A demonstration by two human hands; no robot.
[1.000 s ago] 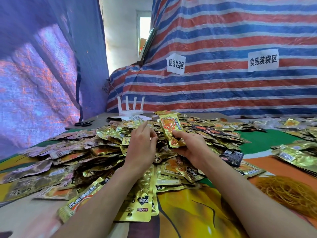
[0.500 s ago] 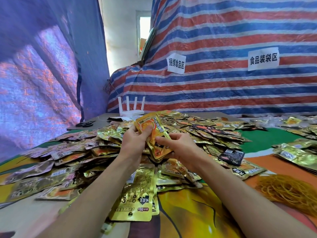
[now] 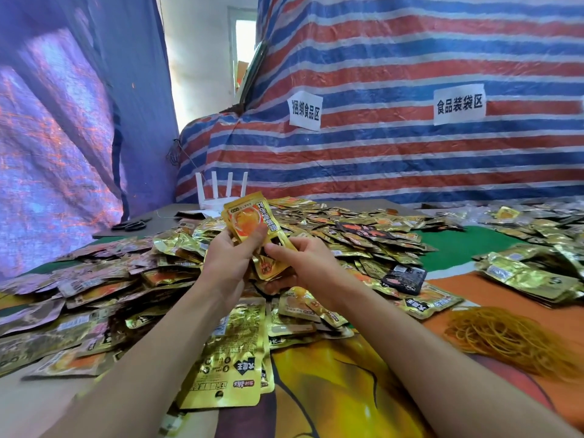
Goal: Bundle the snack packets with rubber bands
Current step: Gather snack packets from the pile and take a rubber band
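Presently, a few gold snack packets (image 3: 249, 220) are held upright above the middle of the tabletop (image 3: 363, 390), fanned rather than squared. The left hand (image 3: 226, 263) grips the upper packet with its thumb across the printed face. The right hand (image 3: 305, 263) pinches the lower one (image 3: 268, 267) at its edge. Both hands are closed on the same small stack and nearly touch. Judgement: the packets are lifted off the heap so their edges can be aligned before banding; no band is on them yet. The exact packet count cannot be told. Beneath and around them, the main heap of loose packets (image 3: 347, 230) spreads from 9 o'clock to 2 o'clock. One large gold packet (image 3: 230, 358) lies flat at 6 o'clock and a black packet (image 3: 404, 278) at 3 o'clock. The rubber bands (image 3: 508, 343) lie as a loose tangle at 4 o'clock, near the right forearm, probably for a short reach. A second heap of packets (image 3: 531, 279) sits farther out at 3 o'clock. No box or tray shows; everything rests directly on the tabletop. Scissors (image 3: 131, 224) lie at 10 o'clock and a white router (image 3: 219, 197) at 12 o'clock.
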